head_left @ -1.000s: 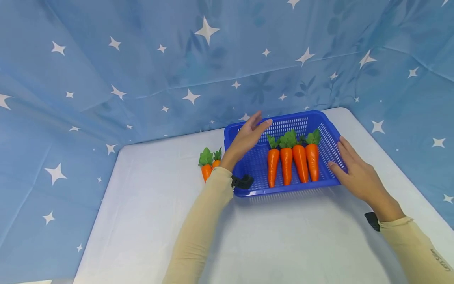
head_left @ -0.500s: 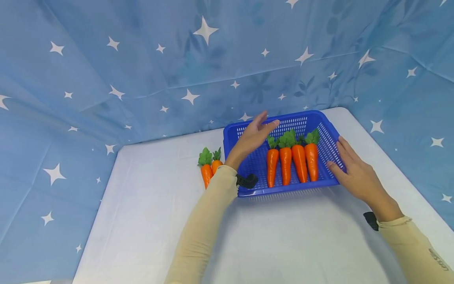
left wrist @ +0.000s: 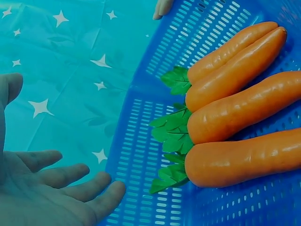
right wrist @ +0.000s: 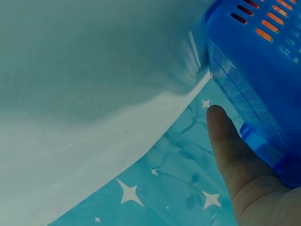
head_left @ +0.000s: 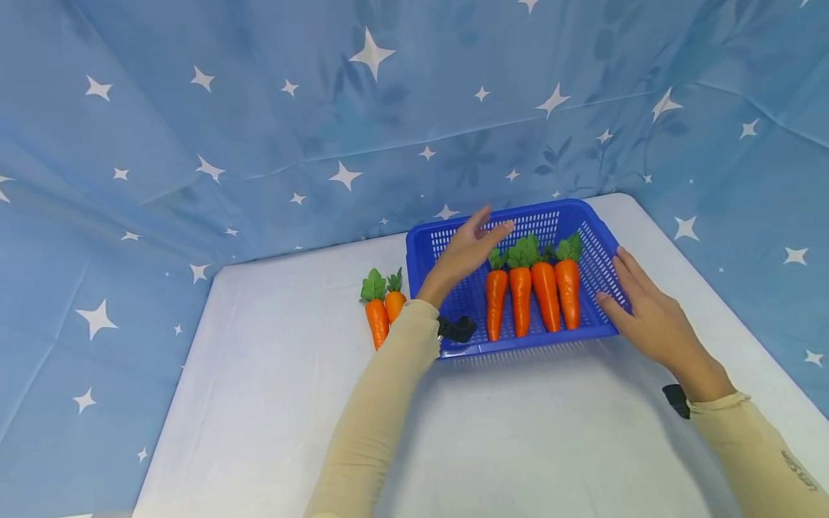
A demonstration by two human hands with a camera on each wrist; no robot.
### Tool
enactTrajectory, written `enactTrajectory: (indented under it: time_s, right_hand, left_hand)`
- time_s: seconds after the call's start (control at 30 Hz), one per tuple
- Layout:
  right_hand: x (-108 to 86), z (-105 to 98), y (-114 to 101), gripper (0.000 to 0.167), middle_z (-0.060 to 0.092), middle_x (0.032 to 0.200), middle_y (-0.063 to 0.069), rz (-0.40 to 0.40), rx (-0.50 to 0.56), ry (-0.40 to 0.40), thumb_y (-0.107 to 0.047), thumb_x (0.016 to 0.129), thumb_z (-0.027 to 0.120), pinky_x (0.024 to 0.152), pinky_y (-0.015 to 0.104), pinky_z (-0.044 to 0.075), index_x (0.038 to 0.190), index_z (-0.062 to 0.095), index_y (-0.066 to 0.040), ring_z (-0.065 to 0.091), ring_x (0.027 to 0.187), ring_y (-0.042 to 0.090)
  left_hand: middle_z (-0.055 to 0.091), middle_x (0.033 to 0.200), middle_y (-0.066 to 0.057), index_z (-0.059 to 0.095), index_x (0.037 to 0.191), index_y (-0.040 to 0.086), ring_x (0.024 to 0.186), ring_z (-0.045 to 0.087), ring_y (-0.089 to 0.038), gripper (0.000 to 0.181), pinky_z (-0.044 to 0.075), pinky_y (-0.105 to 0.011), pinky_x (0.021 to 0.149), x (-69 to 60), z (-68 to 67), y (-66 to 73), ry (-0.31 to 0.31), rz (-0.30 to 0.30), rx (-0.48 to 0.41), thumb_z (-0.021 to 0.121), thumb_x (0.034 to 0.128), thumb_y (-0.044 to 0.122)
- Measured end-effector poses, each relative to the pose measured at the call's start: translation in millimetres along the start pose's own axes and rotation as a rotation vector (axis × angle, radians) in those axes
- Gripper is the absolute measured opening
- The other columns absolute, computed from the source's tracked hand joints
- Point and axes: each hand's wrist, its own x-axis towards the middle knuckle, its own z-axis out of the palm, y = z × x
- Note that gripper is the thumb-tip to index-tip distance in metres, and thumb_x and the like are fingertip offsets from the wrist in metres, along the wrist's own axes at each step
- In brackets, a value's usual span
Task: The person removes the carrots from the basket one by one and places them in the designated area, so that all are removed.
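A blue plastic basket [head_left: 512, 350] with slotted walls holds several orange carrots [head_left: 545, 296] with green leafy tops, lying side by side. Over the basket's left part hovers my left hand [head_left: 463, 252], fingers spread and nothing in them. In the left wrist view that hand [left wrist: 61, 193] is palm up beside the basket wall [left wrist: 141, 141], left of the carrot tops [left wrist: 171, 132]. My right hand [head_left: 654, 316] lies against the basket's right rim, its fingers fairly straight. A digit of the right hand [right wrist: 244, 174] shows beside the basket's outer wall [right wrist: 254, 61] in the right wrist view.
Two more carrots [head_left: 377, 324] lie on the white table [head_left: 272, 403] left of the basket, partly hidden by the left forearm. A blue star-patterned cloth [head_left: 311, 108] hangs behind the table and along its sides.
My left hand has shifted slightly right over the basket, showing more of the two carrots on the table. The right hand stays at the right rim, and the carrots in the basket lie as before.
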Motion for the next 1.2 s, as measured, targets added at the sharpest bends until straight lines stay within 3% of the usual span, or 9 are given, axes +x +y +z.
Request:
enactTrajectory:
  time_s: [0.5,0.87,1.2]
  right_hand:
    - [1.0,-1.4,-0.8,0.081,0.005,0.177,0.022,0.004,-0.008,-0.020,-0.040,0.112,0.049,0.106,0.081,0.032,0.169,0.010,0.002,0.022,0.154,0.057]
    - [0.6,-1.8,0.1,0.081,0.005,0.177,0.022,0.003,-0.010,-0.022,-0.041,0.112,0.048,0.105,0.081,0.033,0.169,0.011,0.003,0.021,0.154,0.057]
    - [1.4,-1.4,1.0,0.081,0.005,0.177,0.022,0.005,-0.016,-0.020,-0.041,0.112,0.049,0.103,0.081,0.034,0.169,0.011,0.003,0.022,0.153,0.057]
  left_hand:
    - [0.038,0.171,-0.001,0.031,0.171,0.019,0.151,0.044,-0.026,0.084,0.041,-0.049,0.120,9.1,9.0,-9.1,0.006,-0.041,0.048,0.062,0.1040,0.060]
    - [0.036,0.172,0.001,0.031,0.171,0.019,0.154,0.040,-0.026,0.084,0.036,-0.051,0.123,14.4,12.4,-15.5,-0.006,-0.085,0.090,0.063,0.1035,0.058]
    - [0.032,0.174,-0.004,0.031,0.171,0.018,0.157,0.034,-0.030,0.086,0.032,-0.056,0.124,20.6,15.2,-22.5,-0.037,-0.114,0.139,0.067,0.1017,0.054]
